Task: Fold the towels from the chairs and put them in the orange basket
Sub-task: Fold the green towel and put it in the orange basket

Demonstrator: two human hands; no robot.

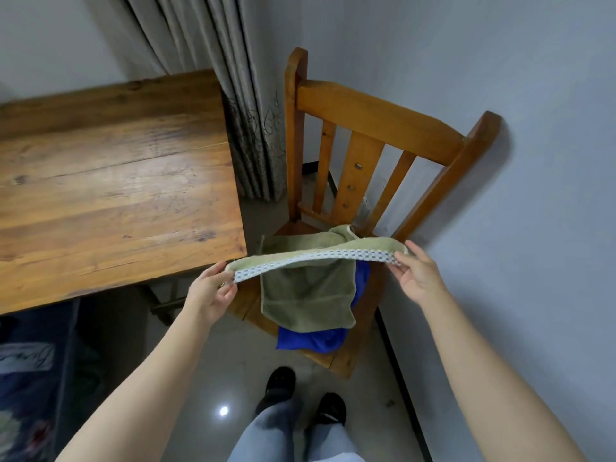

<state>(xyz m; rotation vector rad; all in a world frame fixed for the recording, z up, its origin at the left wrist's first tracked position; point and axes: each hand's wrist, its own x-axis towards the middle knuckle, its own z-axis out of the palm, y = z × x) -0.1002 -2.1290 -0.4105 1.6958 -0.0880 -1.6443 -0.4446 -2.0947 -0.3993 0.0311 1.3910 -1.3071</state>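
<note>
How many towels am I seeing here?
2. A green towel is held stretched between the left hand and the right hand above the chair. A blue towel lies on the seat beneath it. More may be hidden underneath.

dim, soft indoor light | lamp glare on floor (pixel 224 411) | wide-angle bending at edges | slightly soft focus

A worn wooden table (pixel 110 181) stands left, before grey pleated curtains (pixel 213 61). Pale walls (pixel 550 161) meet a glossy grey floor (pixel 216 361) along a dark baseboard (pixel 400 378).
</note>
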